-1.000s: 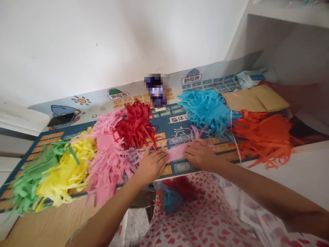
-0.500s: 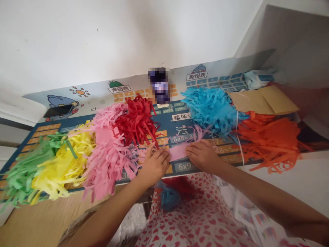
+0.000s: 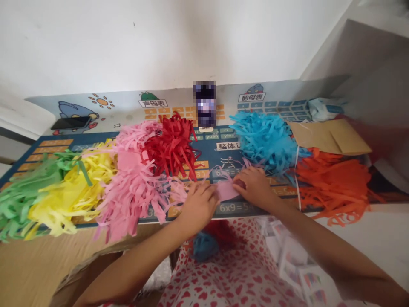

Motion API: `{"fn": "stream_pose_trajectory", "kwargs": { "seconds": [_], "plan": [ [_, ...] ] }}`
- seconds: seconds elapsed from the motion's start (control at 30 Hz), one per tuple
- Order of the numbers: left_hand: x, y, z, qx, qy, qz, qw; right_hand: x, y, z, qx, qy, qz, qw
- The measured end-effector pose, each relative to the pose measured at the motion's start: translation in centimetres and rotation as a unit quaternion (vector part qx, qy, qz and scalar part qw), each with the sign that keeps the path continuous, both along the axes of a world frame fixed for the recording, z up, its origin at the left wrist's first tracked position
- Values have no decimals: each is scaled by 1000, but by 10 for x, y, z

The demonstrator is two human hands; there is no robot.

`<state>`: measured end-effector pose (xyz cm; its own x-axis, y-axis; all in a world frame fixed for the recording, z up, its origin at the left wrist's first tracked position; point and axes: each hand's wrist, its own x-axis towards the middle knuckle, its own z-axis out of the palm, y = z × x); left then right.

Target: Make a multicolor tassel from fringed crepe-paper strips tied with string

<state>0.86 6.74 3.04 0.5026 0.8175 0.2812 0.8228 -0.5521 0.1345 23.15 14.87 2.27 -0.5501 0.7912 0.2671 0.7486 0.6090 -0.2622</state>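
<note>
Both hands meet at the near edge of a printed desk mat (image 3: 223,149). My left hand (image 3: 198,207) and my right hand (image 3: 254,187) pinch the two ends of a small pink fringed paper strip (image 3: 226,190) between them, fingers closed on it. The strip's cut fringe sticks up toward the back. A pile of pink paper fringe (image 3: 134,183) lies just left of my left hand, with a red fringe bundle (image 3: 172,145) behind it.
Green (image 3: 22,196) and yellow (image 3: 73,192) fringe piles lie far left, a blue one (image 3: 265,136) and an orange one (image 3: 332,183) to the right. A brown envelope (image 3: 332,136) sits at back right, a phone (image 3: 72,123) at back left, a blurred dark bottle (image 3: 205,104) at the back centre.
My hands have drawn closer together, so less of the pink strip shows between them. The view has shifted slightly; the piles have not moved.
</note>
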Motion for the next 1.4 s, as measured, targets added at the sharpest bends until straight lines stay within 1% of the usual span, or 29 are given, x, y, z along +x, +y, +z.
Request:
{"fn": "stream_pose_trajectory", "kwargs": {
  "seconds": [0.17, 0.23, 0.3, 0.4, 0.53, 0.63, 0.7, 0.77, 0.87, 1.03, 1.2, 1.4],
  "plan": [
    [3, 7, 3, -56, 5, 83, 995, 1, -3, -1, 28, 32, 16, 999],
    [3, 8, 4, -70, 0, 115, 991, 2, -3, -3, 27, 46, 27, 998],
    [3, 9, 4, -77, -7, 133, 988, 3, -3, -5, 19, 53, 31, 998],
    [1, 9, 4, -84, -18, 132, 987, 3, -2, -4, 3, 41, 45, 998],
    [0, 8, 5, -86, -23, 110, 990, -1, 0, 5, -13, 24, 83, 996],
    [0, 6, 6, -99, -41, 122, 987, -2, 4, 10, -40, 35, 115, 992],
    [0, 5, 8, -105, -52, 138, 983, -2, 7, 10, -54, 41, 125, 990],
    [0, 6, 11, -100, -53, 151, 982, -2, 10, 9, -58, 42, 120, 990],
    [0, 9, 13, -89, -32, 167, 981, -4, 13, 6, -58, 31, 93, 993],
    [2, 14, 11, -73, 9, 191, 979, -11, 12, 4, -51, 25, 42, 997],
    [3, 18, 12, -83, 32, 194, 977, -15, 14, 1, -25, 37, 32, 998],
    [3, 21, 12, -86, 51, 199, 975, -16, 15, 0, -47, 29, 21, 998]
  ]
}}
